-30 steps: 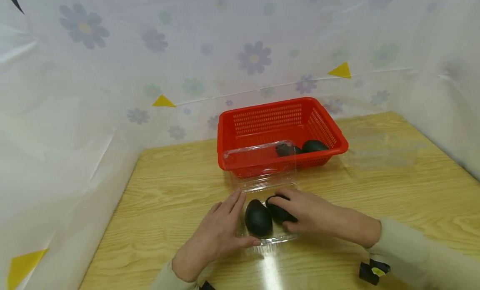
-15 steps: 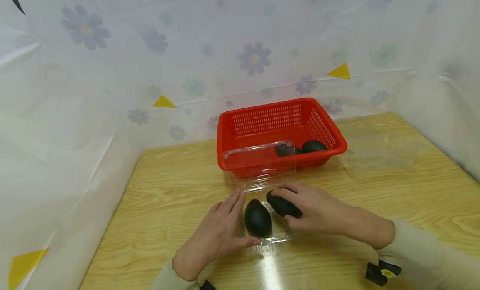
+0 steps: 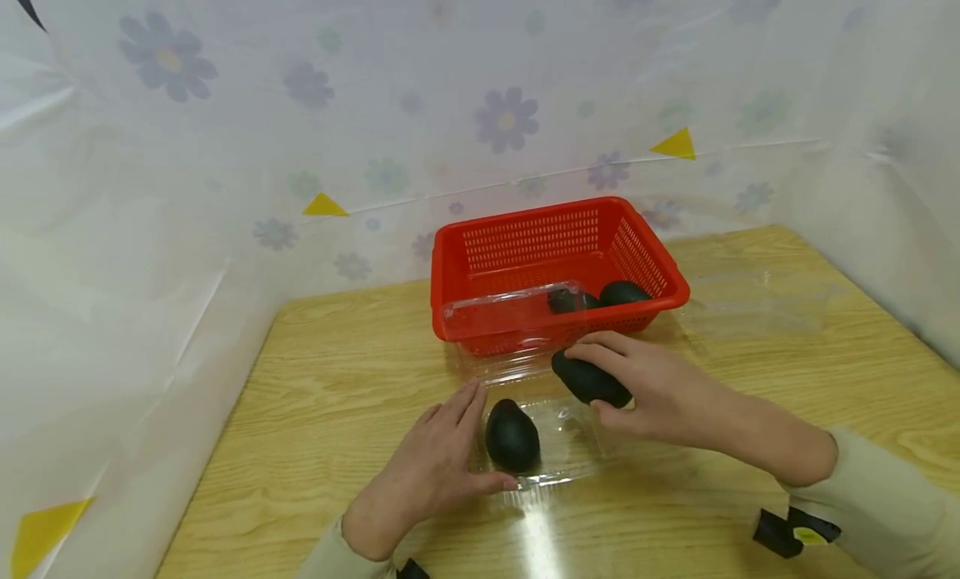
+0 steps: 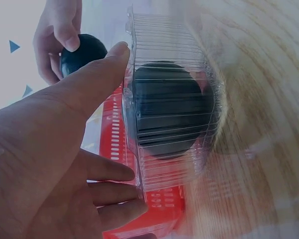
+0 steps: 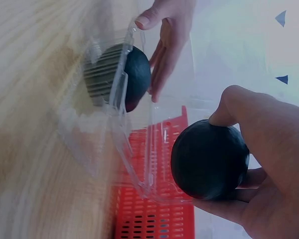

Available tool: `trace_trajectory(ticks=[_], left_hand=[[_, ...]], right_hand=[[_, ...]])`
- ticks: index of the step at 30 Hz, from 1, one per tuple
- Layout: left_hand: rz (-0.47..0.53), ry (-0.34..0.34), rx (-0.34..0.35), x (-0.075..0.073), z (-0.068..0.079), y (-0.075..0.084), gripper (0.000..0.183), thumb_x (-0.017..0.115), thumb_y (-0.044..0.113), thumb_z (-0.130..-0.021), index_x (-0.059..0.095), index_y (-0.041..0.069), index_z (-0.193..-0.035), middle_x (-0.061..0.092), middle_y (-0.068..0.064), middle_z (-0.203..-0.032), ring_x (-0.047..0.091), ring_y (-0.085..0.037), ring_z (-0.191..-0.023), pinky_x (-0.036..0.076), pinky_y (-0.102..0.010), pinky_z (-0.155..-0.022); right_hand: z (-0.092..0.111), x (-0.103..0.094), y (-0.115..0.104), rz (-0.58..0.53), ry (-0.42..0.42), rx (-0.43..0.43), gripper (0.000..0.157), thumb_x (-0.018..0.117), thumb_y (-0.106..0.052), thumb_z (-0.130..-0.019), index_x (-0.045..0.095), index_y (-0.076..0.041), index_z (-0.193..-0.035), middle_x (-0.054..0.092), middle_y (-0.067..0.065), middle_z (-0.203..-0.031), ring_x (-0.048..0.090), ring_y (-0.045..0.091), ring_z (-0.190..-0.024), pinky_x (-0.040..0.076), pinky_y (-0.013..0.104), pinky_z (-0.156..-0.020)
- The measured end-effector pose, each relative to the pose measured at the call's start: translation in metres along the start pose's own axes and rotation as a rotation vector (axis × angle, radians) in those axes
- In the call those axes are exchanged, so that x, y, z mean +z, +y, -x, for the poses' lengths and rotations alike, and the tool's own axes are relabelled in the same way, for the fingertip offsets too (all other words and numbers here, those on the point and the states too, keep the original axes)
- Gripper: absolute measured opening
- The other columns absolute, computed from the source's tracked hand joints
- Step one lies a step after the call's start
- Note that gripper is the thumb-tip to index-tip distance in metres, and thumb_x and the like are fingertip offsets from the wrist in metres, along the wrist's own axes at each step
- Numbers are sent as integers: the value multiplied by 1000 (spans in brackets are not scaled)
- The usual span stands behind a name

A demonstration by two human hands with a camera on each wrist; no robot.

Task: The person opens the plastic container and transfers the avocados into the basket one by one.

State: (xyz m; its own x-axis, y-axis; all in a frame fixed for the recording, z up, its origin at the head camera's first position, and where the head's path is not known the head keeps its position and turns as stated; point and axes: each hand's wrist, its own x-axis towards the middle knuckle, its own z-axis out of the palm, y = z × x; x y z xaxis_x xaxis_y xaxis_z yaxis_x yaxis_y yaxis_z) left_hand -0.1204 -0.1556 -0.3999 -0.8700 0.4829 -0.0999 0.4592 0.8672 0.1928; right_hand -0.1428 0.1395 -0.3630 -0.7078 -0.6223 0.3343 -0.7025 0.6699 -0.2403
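In the head view a dark avocado (image 3: 588, 381) is gripped between the thumb and fingers of my right hand (image 3: 667, 393), raised above the right part of a clear plastic clamshell container (image 3: 564, 441). A second dark avocado (image 3: 512, 437) lies in the left part of that container. Along the container's left side rests my left hand (image 3: 431, 472), its fingers fairly straight and its thumb at the near rim. The left wrist view has the avocado (image 4: 169, 109) behind the ribbed clear wall, with the thumb on the rim. In the right wrist view the held avocado (image 5: 209, 159) hangs clear of the container.
Behind the container stands a red perforated basket (image 3: 525, 267) with dark avocados (image 3: 622, 293) at its front right. The raised clear lid (image 3: 517, 312) overlaps its front. More clear plastic packaging (image 3: 757, 304) lies on the wooden table (image 3: 352, 354) to the right. Flowered sheeting (image 3: 450, 87) encloses the table.
My right hand has lifted the avocado out of the container's right half, moving it up and to the right. My left hand has stayed at the container's left side.
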Motion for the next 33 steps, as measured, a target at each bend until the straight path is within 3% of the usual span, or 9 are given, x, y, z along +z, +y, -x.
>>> trace_trajectory(ticks=[18,24,33], left_hand=[[-4,-8,-8,1,0,0,116,66,76,-75,22,8,-158,23,-8,-165,31,-24,-150,34,-51,-117],[2,-4,-7,1,0,0,115,66,76,-76,23,7,-158,23,-8,-165,31,-25,-149,35,-52,-116],[15,7,-3,2,1,-1,115,66,75,-76,24,6,-158,24,-10,-165,33,-26,-149,36,-53,-115]], right_hand=[[1,-27,16,50,44,54,53,71,-13,-82,58,-13,-132,59,11,-130,68,27,-95,58,36,-72],[-2,-35,25,74,66,82,49,71,-15,-81,59,-12,-129,62,10,-123,66,23,-85,57,34,-68],[-11,-42,39,75,51,145,49,70,-16,-83,57,-10,-129,62,13,-119,61,23,-83,53,34,-67]])
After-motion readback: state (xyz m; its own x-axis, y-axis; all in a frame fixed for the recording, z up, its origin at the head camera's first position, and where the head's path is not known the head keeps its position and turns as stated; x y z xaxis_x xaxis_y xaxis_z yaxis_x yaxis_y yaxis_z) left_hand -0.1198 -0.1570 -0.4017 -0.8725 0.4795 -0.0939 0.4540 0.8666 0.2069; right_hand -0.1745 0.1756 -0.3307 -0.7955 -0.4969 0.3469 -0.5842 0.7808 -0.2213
